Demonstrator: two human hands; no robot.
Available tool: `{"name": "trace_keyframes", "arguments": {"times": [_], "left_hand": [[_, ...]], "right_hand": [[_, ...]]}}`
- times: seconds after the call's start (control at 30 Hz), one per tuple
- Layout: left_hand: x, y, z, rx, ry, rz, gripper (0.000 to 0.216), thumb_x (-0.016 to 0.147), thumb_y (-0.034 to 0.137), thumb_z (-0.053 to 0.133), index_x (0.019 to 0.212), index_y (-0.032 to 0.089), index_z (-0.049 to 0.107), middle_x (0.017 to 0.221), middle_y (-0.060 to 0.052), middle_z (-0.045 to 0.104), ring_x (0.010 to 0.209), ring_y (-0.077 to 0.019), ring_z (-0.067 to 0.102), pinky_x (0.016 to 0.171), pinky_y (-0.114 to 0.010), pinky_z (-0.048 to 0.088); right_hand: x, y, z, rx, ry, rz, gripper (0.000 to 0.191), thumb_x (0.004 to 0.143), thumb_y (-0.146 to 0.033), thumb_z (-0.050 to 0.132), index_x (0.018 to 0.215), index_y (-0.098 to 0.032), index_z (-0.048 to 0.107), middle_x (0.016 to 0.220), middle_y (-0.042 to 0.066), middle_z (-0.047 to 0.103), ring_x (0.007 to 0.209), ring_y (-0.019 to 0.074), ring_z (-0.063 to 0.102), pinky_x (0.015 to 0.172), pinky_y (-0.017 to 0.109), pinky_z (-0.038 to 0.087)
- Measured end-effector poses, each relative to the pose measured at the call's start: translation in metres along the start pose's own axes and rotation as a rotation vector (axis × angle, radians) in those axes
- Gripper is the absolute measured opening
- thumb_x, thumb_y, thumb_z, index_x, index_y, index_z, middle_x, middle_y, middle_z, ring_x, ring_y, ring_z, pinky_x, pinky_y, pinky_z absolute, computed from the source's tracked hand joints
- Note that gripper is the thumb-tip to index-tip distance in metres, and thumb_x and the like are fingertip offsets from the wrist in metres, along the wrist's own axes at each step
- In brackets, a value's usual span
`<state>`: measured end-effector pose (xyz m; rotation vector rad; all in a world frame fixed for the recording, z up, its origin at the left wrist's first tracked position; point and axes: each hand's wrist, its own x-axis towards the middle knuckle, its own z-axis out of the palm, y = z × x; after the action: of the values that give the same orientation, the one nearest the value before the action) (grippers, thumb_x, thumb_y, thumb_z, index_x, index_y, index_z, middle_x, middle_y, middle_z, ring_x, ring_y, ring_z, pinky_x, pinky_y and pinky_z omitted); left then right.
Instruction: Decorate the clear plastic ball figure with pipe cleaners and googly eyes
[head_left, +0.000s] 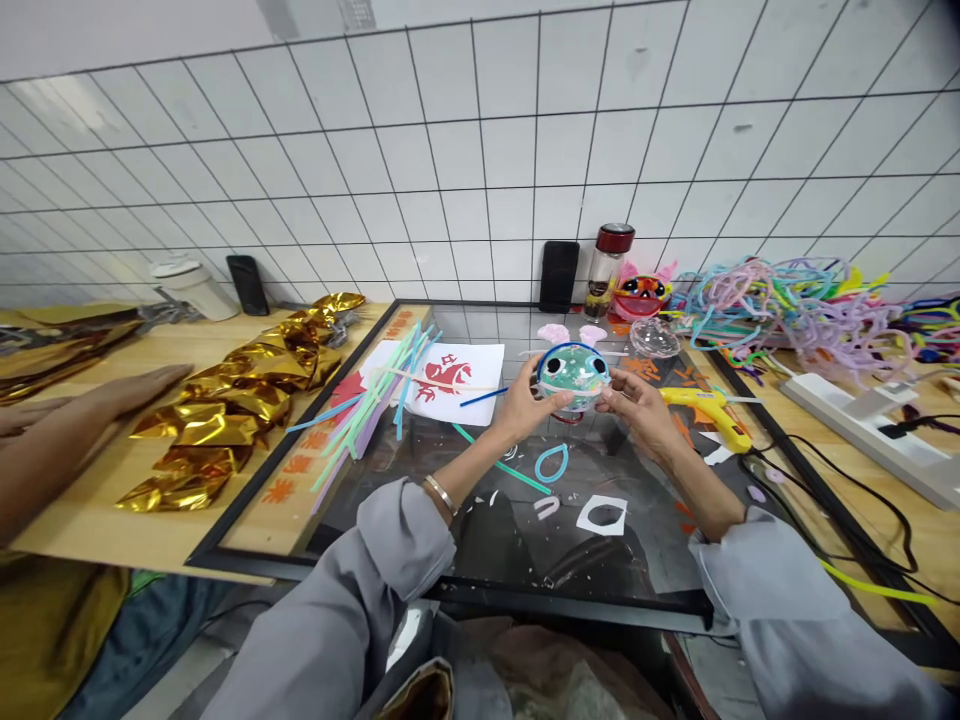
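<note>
A round, clear-and-green craft ornament [574, 372] with black-and-white eyes and pink ears sits between my two hands, above the dark glass mat. My left hand [526, 398] grips its left side, the thumb pressed near the lower front. On the other side my right hand [636, 405] holds the edge with thumb and fingers. A blue pipe cleaner runs over the ornament's top. Below it lie a light-blue pipe cleaner loop [552, 463], a pale U-shaped piece [547, 508] and a white paper with a cut-out hole [591, 523].
A yellow glue gun [709, 410] lies to the right, near a white power strip [862, 430]. Heaped pipe cleaners [810, 305] stand behind. Loose pipe cleaners [375, 400] and gold foil [255, 385] lie left, beside another person's arm [97, 420]. A glass bottle [602, 280] stands behind.
</note>
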<state>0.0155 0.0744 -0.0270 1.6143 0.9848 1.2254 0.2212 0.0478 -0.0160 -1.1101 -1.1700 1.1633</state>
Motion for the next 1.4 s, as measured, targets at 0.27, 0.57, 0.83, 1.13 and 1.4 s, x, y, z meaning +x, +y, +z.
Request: {"name": "trace_keyframes", "arguments": {"times": [0.27,0.57,0.83,1.13,1.4], "left_hand": [[-0.005,0.011,0.001,0.018,0.032,0.028,0.078,0.073,0.048,0.078,0.137,0.018,0.045,0.137,-0.015,0.056,0.126,-0.0299,0.055,0.104,-0.042,0.046],[-0.007,0.012,0.0,0.024,0.04,0.052,0.076,0.072,0.056,0.076,0.132,0.019,0.046,0.133,-0.014,0.057,0.118,-0.0279,0.058,0.095,-0.038,0.049],[-0.007,0.005,0.0,0.054,0.047,0.061,0.074,0.075,0.059,0.073,0.132,0.019,0.046,0.128,-0.013,0.059,0.114,-0.0269,0.06,0.096,-0.039,0.048],[-0.003,0.005,-0.004,0.09,-0.011,0.052,0.064,0.089,0.058,0.055,0.139,0.019,0.049,0.142,-0.014,0.054,0.129,-0.0298,0.052,0.105,-0.042,0.044],[-0.003,0.003,-0.005,0.109,0.034,-0.012,0.057,0.091,0.057,0.053,0.132,0.019,0.057,0.129,-0.013,0.063,0.11,-0.0275,0.062,0.095,-0.041,0.049]], "right_hand": [[0.0,0.002,0.001,-0.001,-0.014,-0.008,0.054,0.062,-0.051,0.085,0.105,-0.026,0.066,0.091,0.001,0.064,0.075,0.0153,0.062,0.074,0.034,0.054],[-0.002,0.001,0.004,-0.026,-0.023,-0.023,0.051,0.065,-0.052,0.082,0.104,-0.026,0.065,0.093,0.001,0.062,0.077,0.0158,0.062,0.074,0.035,0.054],[-0.001,0.002,0.005,-0.007,-0.013,-0.033,0.053,0.062,-0.054,0.084,0.102,-0.024,0.067,0.088,0.0,0.064,0.071,0.0138,0.061,0.069,0.032,0.054],[0.0,0.0,0.002,-0.008,0.001,-0.01,0.053,0.062,-0.056,0.083,0.102,-0.023,0.07,0.094,0.004,0.068,0.073,0.0147,0.06,0.071,0.033,0.054],[0.001,0.0,0.0,-0.033,-0.026,0.039,0.051,0.062,-0.056,0.083,0.098,-0.023,0.07,0.087,0.002,0.069,0.069,0.014,0.06,0.066,0.03,0.053]]}}
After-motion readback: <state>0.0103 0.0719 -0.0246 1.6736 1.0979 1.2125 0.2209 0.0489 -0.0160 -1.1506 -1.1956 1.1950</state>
